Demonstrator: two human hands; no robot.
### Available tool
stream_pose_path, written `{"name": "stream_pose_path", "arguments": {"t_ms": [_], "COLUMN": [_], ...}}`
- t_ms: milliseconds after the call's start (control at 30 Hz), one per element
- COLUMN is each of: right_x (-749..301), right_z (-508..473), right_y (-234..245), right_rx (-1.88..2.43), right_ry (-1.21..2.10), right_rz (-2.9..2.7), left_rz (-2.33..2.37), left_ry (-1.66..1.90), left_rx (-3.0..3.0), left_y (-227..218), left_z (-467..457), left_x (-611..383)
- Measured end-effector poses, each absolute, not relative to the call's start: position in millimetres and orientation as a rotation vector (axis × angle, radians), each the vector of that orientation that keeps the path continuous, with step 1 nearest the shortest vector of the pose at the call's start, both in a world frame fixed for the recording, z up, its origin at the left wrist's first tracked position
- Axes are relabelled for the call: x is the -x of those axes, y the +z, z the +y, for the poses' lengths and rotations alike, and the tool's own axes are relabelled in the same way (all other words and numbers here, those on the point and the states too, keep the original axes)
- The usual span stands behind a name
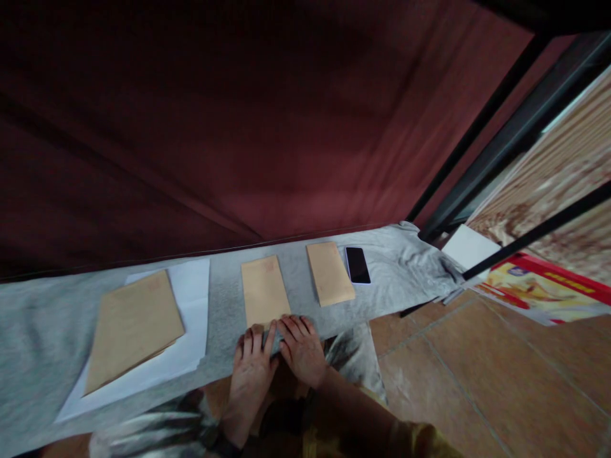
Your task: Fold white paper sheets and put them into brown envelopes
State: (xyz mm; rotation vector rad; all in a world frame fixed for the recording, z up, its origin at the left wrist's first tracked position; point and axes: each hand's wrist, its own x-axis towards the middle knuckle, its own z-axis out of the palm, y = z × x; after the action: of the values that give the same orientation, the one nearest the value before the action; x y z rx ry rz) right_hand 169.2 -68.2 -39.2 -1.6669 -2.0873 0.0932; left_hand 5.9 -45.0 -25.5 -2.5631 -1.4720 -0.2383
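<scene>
A brown paper envelope (265, 289) lies on the grey cloth in front of me, its near edge partly hidden under my fingers. My left hand (252, 366) rests on the left part of that edge, fingers stretched forward and slightly apart. Beside it, my right hand (304, 351) lies over the right part of the edge, fingers also extended. Both thumbs point inward toward each other. To the right is a second brown envelope (330, 273), lying flat and apart from my hands. On the left, a stack of larger-looking brown envelopes (136, 324) sits on white paper sheets (193, 302).
A smartphone (358, 265) with a dark screen lies right of the second envelope. The narrow bench under the grey cloth (396, 273) runs along a dark red curtain (267, 159). Black metal bars (482, 121) and a colourful printed box (539, 289) stand at right, above a tiled floor (453, 369).
</scene>
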Motion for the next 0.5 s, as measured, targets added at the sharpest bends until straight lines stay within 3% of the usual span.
{"name": "stream_pose_path", "arguments": {"t_ms": [500], "right_x": [-169], "right_z": [-68], "right_y": [-43], "right_rx": [1.670], "right_ry": [0.083], "right_rz": [-2.085], "left_rz": [-1.458], "left_ry": [-0.094], "left_rx": [2.520], "left_y": [-13], "left_z": [-51], "left_x": [-12]}}
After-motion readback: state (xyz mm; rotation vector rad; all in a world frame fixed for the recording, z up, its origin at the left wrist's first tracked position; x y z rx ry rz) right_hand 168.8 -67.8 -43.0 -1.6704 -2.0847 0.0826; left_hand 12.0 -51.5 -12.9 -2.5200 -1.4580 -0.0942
